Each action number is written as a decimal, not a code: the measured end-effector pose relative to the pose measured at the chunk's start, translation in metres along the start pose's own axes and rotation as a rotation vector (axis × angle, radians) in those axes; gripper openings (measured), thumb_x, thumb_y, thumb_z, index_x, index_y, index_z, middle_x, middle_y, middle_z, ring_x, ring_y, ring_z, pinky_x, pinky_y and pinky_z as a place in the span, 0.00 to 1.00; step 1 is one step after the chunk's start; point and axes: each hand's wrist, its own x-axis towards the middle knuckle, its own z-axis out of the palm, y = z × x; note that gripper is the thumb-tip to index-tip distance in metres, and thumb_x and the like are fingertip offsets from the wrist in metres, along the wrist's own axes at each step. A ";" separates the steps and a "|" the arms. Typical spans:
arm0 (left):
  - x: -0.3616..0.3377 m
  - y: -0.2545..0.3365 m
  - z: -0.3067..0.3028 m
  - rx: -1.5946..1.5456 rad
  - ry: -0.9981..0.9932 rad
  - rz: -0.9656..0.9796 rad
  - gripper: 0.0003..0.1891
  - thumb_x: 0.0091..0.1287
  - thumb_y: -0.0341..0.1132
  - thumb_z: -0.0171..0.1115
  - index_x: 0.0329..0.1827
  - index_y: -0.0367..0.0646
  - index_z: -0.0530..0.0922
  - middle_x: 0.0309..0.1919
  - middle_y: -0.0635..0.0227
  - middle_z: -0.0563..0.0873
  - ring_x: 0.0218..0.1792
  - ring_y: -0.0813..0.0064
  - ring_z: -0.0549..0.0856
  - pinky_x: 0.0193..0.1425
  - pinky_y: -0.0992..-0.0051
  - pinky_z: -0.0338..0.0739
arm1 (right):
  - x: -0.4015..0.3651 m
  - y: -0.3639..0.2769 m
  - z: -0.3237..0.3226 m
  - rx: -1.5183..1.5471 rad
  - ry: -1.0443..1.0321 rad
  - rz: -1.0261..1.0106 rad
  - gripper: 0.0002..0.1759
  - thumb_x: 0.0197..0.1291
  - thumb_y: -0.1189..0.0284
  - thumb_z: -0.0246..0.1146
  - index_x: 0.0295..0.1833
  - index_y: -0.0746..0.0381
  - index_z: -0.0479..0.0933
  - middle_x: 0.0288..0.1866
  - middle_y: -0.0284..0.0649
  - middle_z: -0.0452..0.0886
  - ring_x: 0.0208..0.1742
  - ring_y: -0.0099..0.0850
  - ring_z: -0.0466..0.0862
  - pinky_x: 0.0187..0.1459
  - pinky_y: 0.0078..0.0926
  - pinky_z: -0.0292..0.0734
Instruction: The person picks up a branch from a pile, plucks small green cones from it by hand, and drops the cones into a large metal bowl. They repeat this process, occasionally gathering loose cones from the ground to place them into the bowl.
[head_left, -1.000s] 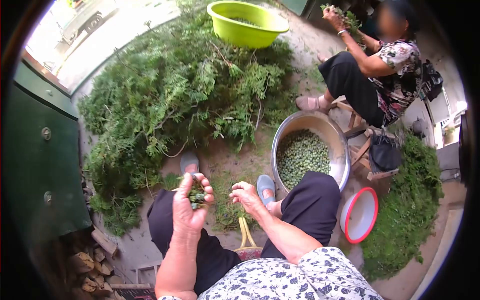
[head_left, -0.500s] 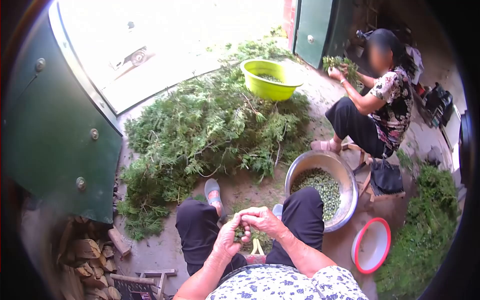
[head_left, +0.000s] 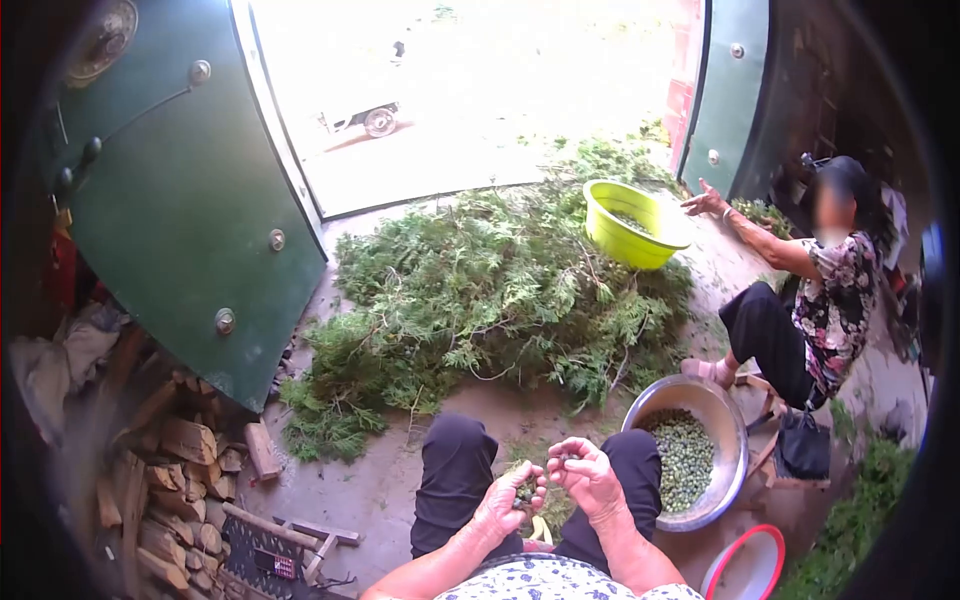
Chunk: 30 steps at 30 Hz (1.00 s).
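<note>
My left hand (head_left: pixel 512 500) is curled around a few small round green cones (head_left: pixel 524 491), held above my lap. Close beside it and apart from it, my right hand (head_left: pixel 590 482) has its thumb and fingers pinched together; what lies between the fingertips is too small to name. By my right knee stands a metal basin (head_left: pixel 735 452) with many small round green cones (head_left: pixel 683 465) in it. Ahead of my knees lies a wide pile of cut evergreen branches (head_left: pixel 480 300).
A lime-green tub (head_left: pixel 640 243) sits on the pile's far right side. At right, a seated person (head_left: pixel 835 290) stretches an arm towards it. A red-rimmed white basin (head_left: pixel 750 565) is low right. Split firewood (head_left: pixel 190 500) and a small wooden stool (head_left: pixel 318 545) are left, below a green door (head_left: pixel 190 230).
My hands, together before, have moved apart. My view has swung up and left. The other person has lowered the green sprigs and now reaches an open hand towards the tub.
</note>
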 end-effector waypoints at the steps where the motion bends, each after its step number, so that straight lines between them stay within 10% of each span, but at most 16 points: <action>1: 0.001 0.001 -0.001 -0.002 0.000 0.007 0.11 0.69 0.41 0.57 0.40 0.42 0.75 0.29 0.68 0.79 0.28 0.77 0.79 0.26 0.80 0.75 | 0.002 0.003 -0.003 -0.001 -0.006 0.003 0.09 0.60 0.80 0.57 0.47 0.68 0.74 0.39 0.43 0.79 0.34 0.30 0.81 0.33 0.24 0.78; 4: 0.007 0.003 0.000 0.146 0.004 0.021 0.09 0.69 0.38 0.58 0.41 0.41 0.76 0.29 0.69 0.79 0.28 0.79 0.79 0.26 0.80 0.74 | 0.005 0.010 -0.017 0.062 0.040 0.025 0.08 0.60 0.78 0.59 0.46 0.67 0.75 0.34 0.39 0.79 0.31 0.27 0.80 0.33 0.23 0.77; 10: 0.020 -0.003 0.005 0.556 -0.047 0.029 0.06 0.65 0.35 0.61 0.39 0.42 0.77 0.26 0.71 0.78 0.23 0.82 0.77 0.18 0.85 0.65 | 0.000 -0.002 0.007 -0.929 0.008 -0.037 0.07 0.59 0.74 0.61 0.40 0.66 0.81 0.30 0.35 0.82 0.31 0.18 0.80 0.31 0.17 0.75; 14: 0.022 -0.008 0.001 0.566 -0.058 0.135 0.02 0.62 0.28 0.57 0.32 0.42 0.78 0.21 0.72 0.78 0.19 0.82 0.75 0.16 0.84 0.63 | 0.012 0.020 -0.002 -1.588 -0.030 -0.252 0.11 0.55 0.65 0.64 0.38 0.60 0.83 0.33 0.43 0.83 0.35 0.37 0.84 0.38 0.28 0.78; 30: 0.030 -0.013 -0.012 0.674 -0.061 0.226 0.03 0.61 0.31 0.58 0.33 0.45 0.80 0.22 0.76 0.76 0.19 0.86 0.71 0.18 0.84 0.58 | 0.027 0.020 -0.008 -1.631 -0.070 0.062 0.15 0.54 0.58 0.63 0.39 0.57 0.84 0.32 0.45 0.84 0.35 0.39 0.84 0.38 0.32 0.77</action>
